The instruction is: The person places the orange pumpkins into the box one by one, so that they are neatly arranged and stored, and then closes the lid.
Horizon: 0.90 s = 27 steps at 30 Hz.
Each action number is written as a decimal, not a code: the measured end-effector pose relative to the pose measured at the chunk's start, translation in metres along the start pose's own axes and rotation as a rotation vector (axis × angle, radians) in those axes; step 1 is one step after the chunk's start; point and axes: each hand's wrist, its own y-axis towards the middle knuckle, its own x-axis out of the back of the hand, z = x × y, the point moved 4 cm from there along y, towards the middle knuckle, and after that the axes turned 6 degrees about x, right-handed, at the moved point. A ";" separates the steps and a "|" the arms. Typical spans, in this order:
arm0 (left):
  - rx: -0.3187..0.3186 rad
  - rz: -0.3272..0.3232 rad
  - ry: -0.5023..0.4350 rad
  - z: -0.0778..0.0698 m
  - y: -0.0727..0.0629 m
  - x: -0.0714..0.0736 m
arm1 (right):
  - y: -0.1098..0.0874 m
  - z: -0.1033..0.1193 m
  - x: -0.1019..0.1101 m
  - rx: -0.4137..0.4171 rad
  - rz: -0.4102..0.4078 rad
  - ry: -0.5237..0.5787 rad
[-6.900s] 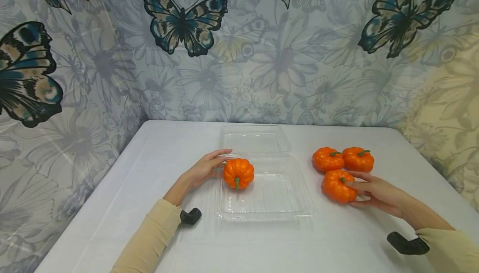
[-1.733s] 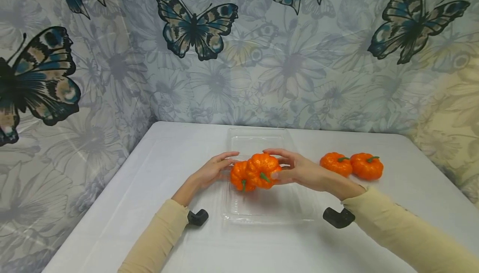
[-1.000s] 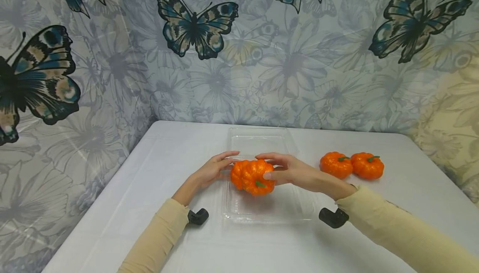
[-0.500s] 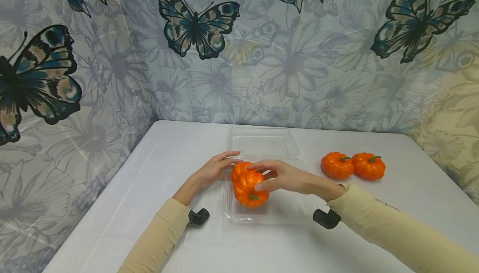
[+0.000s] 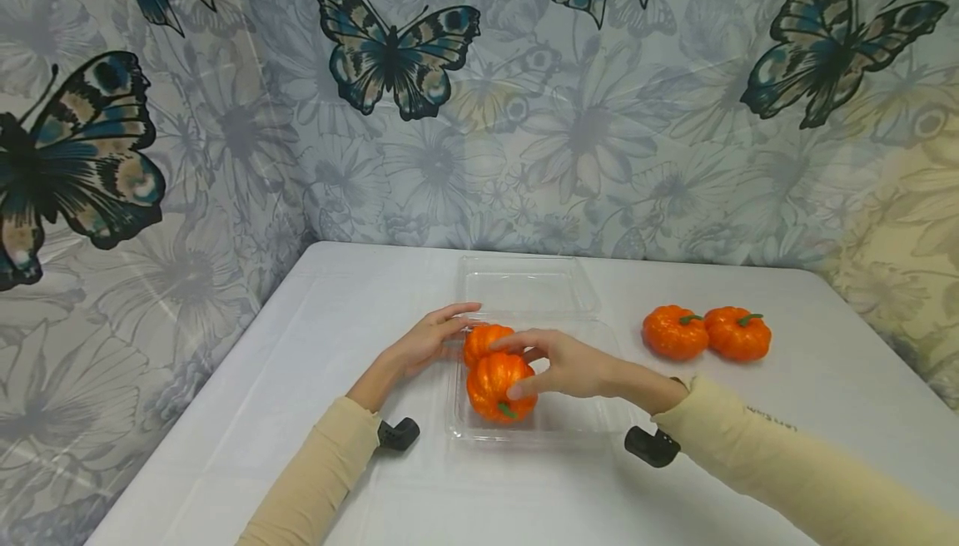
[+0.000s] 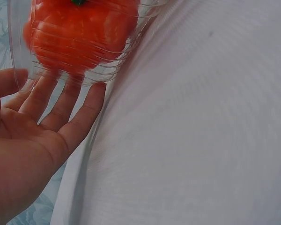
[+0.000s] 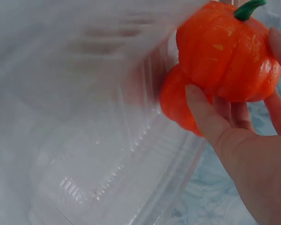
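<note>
My right hand (image 5: 563, 364) holds a small orange toy pumpkin (image 5: 496, 388) with a green stem, thumb in front and fingers over its far side. It is over the left part of a clear plastic container (image 5: 577, 423), in front of a second pumpkin (image 5: 483, 340) partly hidden behind it. Thumb and fingers stand around the held pumpkin (image 7: 227, 51) in the right wrist view. My left hand (image 5: 421, 343) rests its nearly straight fingers against the container's left side; in the left wrist view, the fingertips touch the ribbed clear wall (image 6: 112, 70) beside a pumpkin (image 6: 82, 33).
Two more orange pumpkins, one on the left (image 5: 675, 332) and one on the right (image 5: 737, 334), sit side by side on the white table (image 5: 360, 496). The container's clear lid (image 5: 524, 286) lies opened toward the back. A butterfly-patterned wall covering (image 5: 584, 155) hangs behind.
My right hand has taken a pumpkin from the group on the right, carried it left over the container and lowered it in front of the other one. The left hand has stayed at the container's side.
</note>
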 end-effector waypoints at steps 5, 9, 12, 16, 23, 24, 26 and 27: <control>0.003 -0.011 0.009 0.000 -0.001 0.000 | -0.001 0.000 -0.002 0.065 -0.026 -0.030; 0.000 -0.011 0.016 -0.001 -0.001 0.000 | -0.002 0.000 -0.003 0.084 -0.033 -0.043; 0.000 -0.013 0.020 0.000 -0.001 0.000 | -0.003 0.000 -0.005 0.095 -0.040 -0.060; -0.003 -0.011 0.014 0.000 -0.001 -0.001 | -0.003 0.002 -0.009 0.097 -0.082 -0.089; -0.004 -0.011 0.006 -0.001 -0.002 -0.001 | -0.004 0.004 -0.015 0.156 -0.126 -0.120; -0.002 -0.012 0.007 0.000 -0.002 -0.001 | -0.004 0.005 -0.015 0.163 -0.132 -0.126; 0.000 -0.015 0.007 0.000 -0.001 -0.001 | -0.004 0.005 -0.016 0.172 -0.143 -0.138; 0.001 -0.016 0.007 0.000 -0.001 0.000 | -0.004 0.005 -0.016 0.171 -0.146 -0.144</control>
